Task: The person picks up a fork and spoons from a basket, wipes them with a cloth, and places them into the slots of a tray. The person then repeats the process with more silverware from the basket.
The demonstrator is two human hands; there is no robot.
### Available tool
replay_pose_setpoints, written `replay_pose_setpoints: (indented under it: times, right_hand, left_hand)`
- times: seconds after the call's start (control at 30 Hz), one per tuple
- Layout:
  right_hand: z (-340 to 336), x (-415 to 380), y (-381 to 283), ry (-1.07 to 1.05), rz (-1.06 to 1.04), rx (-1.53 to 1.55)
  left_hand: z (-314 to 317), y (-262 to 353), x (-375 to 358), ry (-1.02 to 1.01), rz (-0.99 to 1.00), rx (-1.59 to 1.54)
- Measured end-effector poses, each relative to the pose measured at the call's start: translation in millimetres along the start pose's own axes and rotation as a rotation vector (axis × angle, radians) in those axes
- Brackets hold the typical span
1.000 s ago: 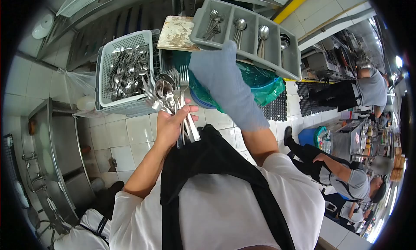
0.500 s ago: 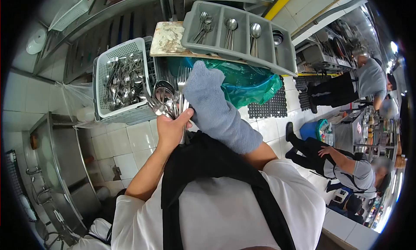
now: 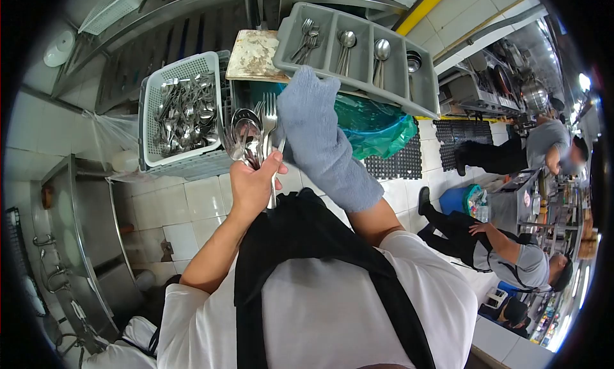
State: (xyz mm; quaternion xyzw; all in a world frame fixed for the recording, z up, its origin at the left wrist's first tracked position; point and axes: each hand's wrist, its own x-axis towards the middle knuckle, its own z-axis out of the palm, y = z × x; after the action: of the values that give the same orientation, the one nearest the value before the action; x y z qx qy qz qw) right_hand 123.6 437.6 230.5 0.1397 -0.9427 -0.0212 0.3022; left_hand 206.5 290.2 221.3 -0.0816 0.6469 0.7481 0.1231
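My left hand [image 3: 251, 184] is closed around a bunch of cutlery [image 3: 254, 135]. Forks and spoons stick up out of it, heads away from me, and some handles show below the fingers. Just right of the bunch, a grey-blue cloth [image 3: 320, 126] covers my right hand and most of the forearm [image 3: 371, 223]. The fingers under this cloth are hidden. Its upper end reaches close to the near left edge of a grey cutlery tray [image 3: 422, 90]. Forks [image 3: 308, 39] lie in the tray's left compartment, spoons [image 3: 346, 49] in the compartments beside it.
A white perforated basket [image 3: 149, 100] full of mixed cutlery stands at left. The tray rests partly on a worn board [image 3: 252, 55], above a green plastic bag [image 3: 377, 129]. Two people are on the right, near a blue bin [image 3: 453, 200]. A steel cabinet [image 3: 93, 222] stands at lower left.
My cloth-covered right hand has moved up toward the tray. The cutlery in my left hand has turned more upright, and its heads are less spread. The view has shifted slightly.
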Motion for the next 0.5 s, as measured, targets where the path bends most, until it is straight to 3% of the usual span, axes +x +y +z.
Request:
replay_pose_setpoints:
  times: [0.1,0.2,0.33,0.43,0.5]
  right_hand:
    - [-17.5,15.3,16.2,-0.028,-0.062,-0.106]
    - [-30.2,23.4,35.1,-0.028,0.107,-0.059]
    - [-54.6,12.1,45.7,0.092,-0.107,0.007]
    - [-63.2,-8.0,30.9,0.005,-0.085,0.235]
    - [-58.9,-24.9,13.1,-0.113,0.044,0.512]
  left_hand:
    - [-1.9,1.2,-1.1,-0.01,0.041,0.01]
    - [-7.5,-0.6,-6.2,-0.037,0.0,0.046]
    - [-7.4,2.0,-2.2,0.069,0.063,-0.024]
    - [-11.9,6.1,2.0,0.034,0.048,-0.045]
    - [-11.4,4.6,5.8,0.03,0.047,-0.051]
